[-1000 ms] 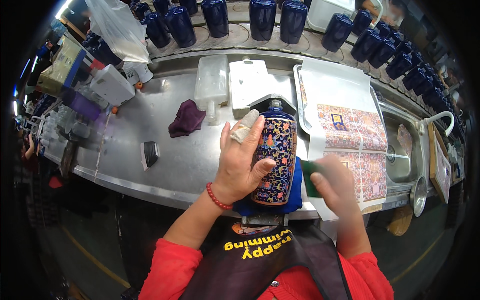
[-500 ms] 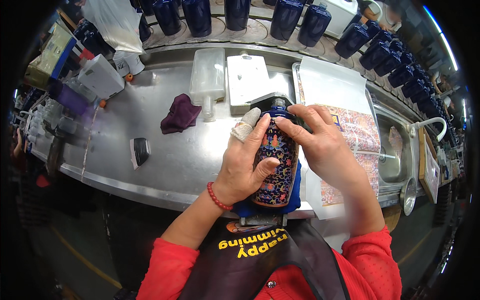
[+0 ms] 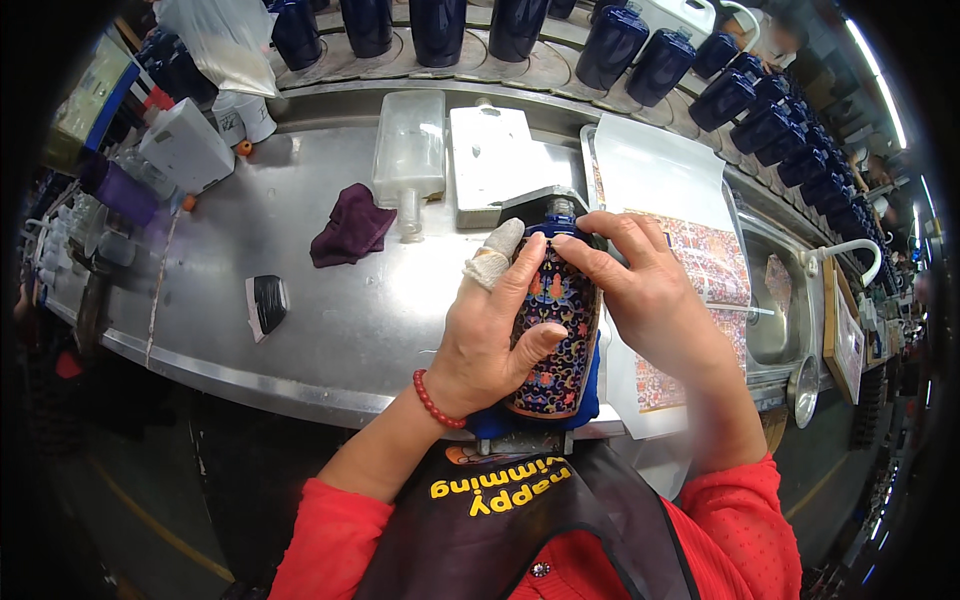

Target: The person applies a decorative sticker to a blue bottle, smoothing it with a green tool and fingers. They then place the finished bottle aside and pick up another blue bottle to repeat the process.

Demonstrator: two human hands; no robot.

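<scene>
A dark blue glass bottle (image 3: 556, 345) with a colourful floral decal round its body lies tilted on a blue cloth pad (image 3: 490, 420), neck away from me. My left hand (image 3: 492, 330), wearing a red bead bracelet (image 3: 432, 400) and a pale fingertip cover (image 3: 492, 255), is closed on its left side. The left index fingertip presses at the shoulder, and the thumb lies across the decal. My right hand (image 3: 645, 290) has its fingers bent over the right shoulder, fingertips close to the left index. A dark bracket (image 3: 540, 198) stands behind the neck.
Decal sheets (image 3: 700, 260) lie to the right, beside a sink (image 3: 780, 330). On the metal bench (image 3: 220, 330) are a purple cloth (image 3: 352, 225), a black-and-pale pad (image 3: 266, 305), a clear bottle (image 3: 408, 150) and a white block (image 3: 490, 150). Blue bottles (image 3: 610, 48) line the conveyor behind.
The blue bottles on the conveyor have moved to the right. My view has shifted slightly. Both hands stay at the decorated bottle's shoulder with almost no movement.
</scene>
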